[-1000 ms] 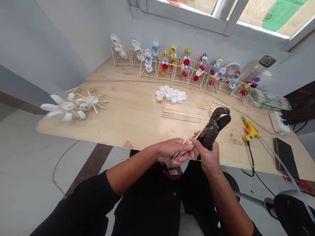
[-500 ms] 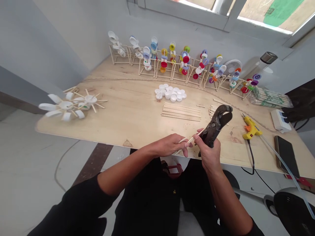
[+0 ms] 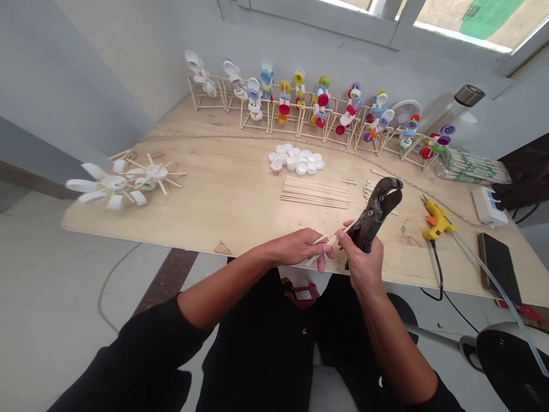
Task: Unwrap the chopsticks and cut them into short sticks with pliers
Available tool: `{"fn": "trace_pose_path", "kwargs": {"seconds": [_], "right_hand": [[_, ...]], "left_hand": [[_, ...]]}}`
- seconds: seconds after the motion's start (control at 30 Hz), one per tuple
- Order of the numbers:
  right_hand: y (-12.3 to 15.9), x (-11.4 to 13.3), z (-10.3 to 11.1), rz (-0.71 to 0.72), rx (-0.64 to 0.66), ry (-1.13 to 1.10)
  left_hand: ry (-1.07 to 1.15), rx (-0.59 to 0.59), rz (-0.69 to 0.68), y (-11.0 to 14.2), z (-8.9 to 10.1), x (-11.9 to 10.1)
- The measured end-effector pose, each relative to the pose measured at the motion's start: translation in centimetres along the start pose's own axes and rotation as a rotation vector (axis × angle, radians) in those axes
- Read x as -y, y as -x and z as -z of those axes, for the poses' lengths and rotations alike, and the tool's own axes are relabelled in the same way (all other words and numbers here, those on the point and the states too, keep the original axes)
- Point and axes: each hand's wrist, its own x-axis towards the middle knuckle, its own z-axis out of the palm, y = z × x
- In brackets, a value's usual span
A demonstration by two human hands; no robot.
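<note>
Left hand: the left hand point(image 3: 295, 247) is curled closed around a few thin wooden sticks point(image 3: 326, 246), low over the near edge of the table point(image 3: 214, 212).

Right hand: the right hand point(image 3: 364, 257) wraps the handles of rusty, dark metal cutting pliers point(image 3: 373, 214) and holds them tilted upward, head toward the far right of the table. Its raised fingers point(image 3: 345, 233) touch the sticks.

Grip: both hands are firmly closed. The left has hold of the sticks, the right has hold of the pliers. The pliers' jaws stand slightly apart, with no stick between them.

Sticks: they lie slanted across the left fingers, and their far ends reach the right hand, just beside the pliers.

Table: a pale plywood top. Near its middle lie a heap of white bottle caps point(image 3: 295, 160) and a flat stack of cut sticks point(image 3: 315, 193).

Left end: two white cap wheels point(image 3: 114, 186) with stick spokes.

Far edge: a row of stick frames point(image 3: 317, 103) carrying coloured caps, with a small fan point(image 3: 405, 113) among them.

Right side: a yellow glue gun point(image 3: 437, 226) lies near the pliers, with a power strip point(image 3: 488, 206) and a black smartphone point(image 3: 497, 266) beyond it.
</note>
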Motion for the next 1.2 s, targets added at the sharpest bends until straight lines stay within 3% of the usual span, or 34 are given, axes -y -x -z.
{"fn": "trace_pose_path", "kwargs": {"seconds": [0.47, 1.2], "right_hand": [[0.2, -0.4, 0.0, -0.031, -0.036, -0.075], [0.2, -0.6, 0.0, -0.037, -0.049, -0.082]], "left_hand": [[0.248, 0.063, 0.107, -0.1, -0.2, -0.6], [0.253, 0.063, 0.068, -0.1, -0.5, -1.1]]}}
